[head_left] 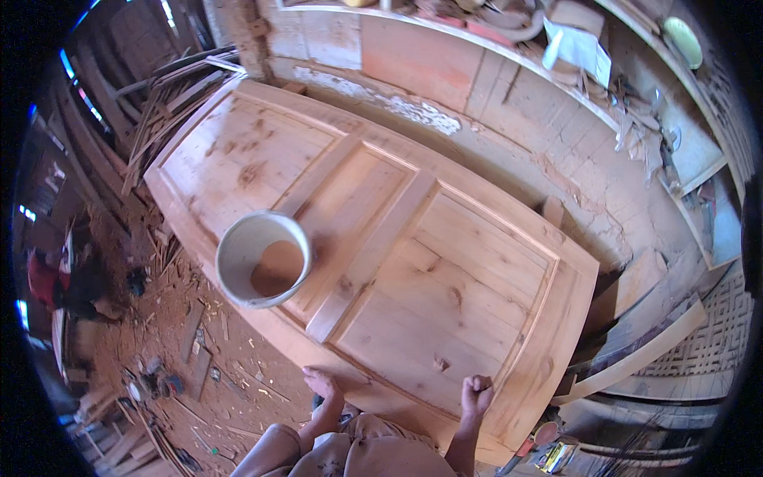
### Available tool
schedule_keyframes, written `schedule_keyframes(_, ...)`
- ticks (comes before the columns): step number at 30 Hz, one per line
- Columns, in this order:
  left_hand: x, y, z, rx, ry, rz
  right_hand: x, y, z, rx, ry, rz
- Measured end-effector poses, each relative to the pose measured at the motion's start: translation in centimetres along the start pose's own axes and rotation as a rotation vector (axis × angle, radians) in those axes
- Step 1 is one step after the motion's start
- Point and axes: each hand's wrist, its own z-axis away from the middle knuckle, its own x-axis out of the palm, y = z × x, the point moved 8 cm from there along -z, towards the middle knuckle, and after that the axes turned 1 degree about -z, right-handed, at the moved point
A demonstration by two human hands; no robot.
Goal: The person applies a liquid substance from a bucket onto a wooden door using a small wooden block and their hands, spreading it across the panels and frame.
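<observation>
A wooden panelled door [381, 215] lies flat in front of me, with raised frame rails and sunken panels. My left hand [322, 385] is at its near edge, fingers stretched out and apart from any tool. Over the near right panel, my right hand [476, 393] is closed; whatever its fingers hold, if anything, is hidden. A white bucket [228, 262] stands on the door left of the middle, with reddish-brown matter at its bottom. Beside my right hand, a small dark knot or crumb [440, 364] shows on the panel.
Wood strips [179, 103] are piled beyond the door's far left end. The floor [238, 358] is strewn with offcuts and shavings. A cluttered shelf [509, 52] runs along the back wall. Planks [644, 350] lean at the right. Another person [48, 278] is at the far left.
</observation>
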Motion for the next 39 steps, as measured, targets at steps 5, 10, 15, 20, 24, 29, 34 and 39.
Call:
schedule_keyframes(5,0.5,-3.7,-4.9,0.006,-0.452,0.271,3.6,9.7,1.4,0.269,-0.037,0.011)
schedule_keyframes(10,-5.4,3.0,-4.0,0.311,-0.799,-0.021,12.4,24.3,-1.4,0.537,-0.177,0.155)
schedule_keyframes(15,-14.4,-8.3,-15.2,0.038,-0.550,0.179,19.4,45.6,1.6,0.745,-0.393,0.379)
schedule_keyframes(20,-20.9,-12.5,-23.3,-0.146,-0.296,0.037,19.4,54.6,-0.8,0.363,-0.524,1.187)
schedule_keyframes(24,-21.8,-10.7,-28.8,-0.036,-0.375,0.031,20.9,55.9,-1.4,-0.134,-0.638,1.561)
schedule_keyframes(29,-20.1,-6.6,-35.9,0.020,-0.455,0.004,17.7,56.1,-4.0,-0.239,-0.518,1.912)
schedule_keyframes(34,-17.7,1.0,-39.2,0.037,-0.540,0.180,13.3,61.3,0.5,-0.262,-1.137,2.605)
schedule_keyframes(39,-18.0,3.0,-41.4,0.058,-0.542,0.251,13.0,63.8,4.0,0.140,-0.859,2.634)
